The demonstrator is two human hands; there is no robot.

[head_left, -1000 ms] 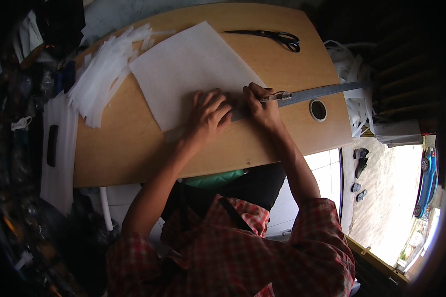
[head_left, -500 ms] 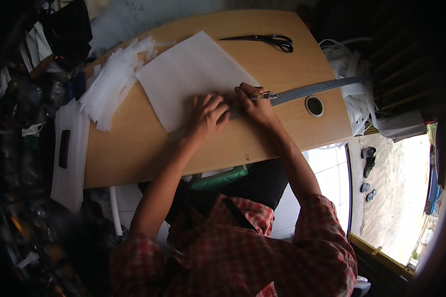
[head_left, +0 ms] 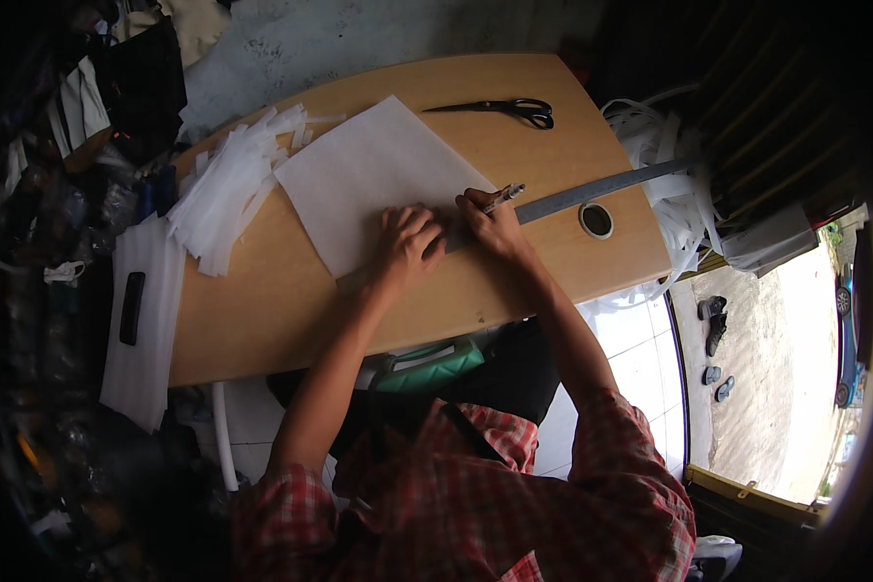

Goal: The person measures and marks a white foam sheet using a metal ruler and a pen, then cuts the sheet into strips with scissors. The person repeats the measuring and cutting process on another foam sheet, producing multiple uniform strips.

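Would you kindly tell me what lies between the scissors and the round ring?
The head view shows the long grey ruler there, with bare table on both sides.

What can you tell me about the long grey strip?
The grey strip is long, narrow and flat, perhaps metal. It lies slantwise across the table, its right end jutting past the edge. Toward the left it runs along the near side of the white sheet, partly hidden by the left hand and right hand; exact contact is unclear.
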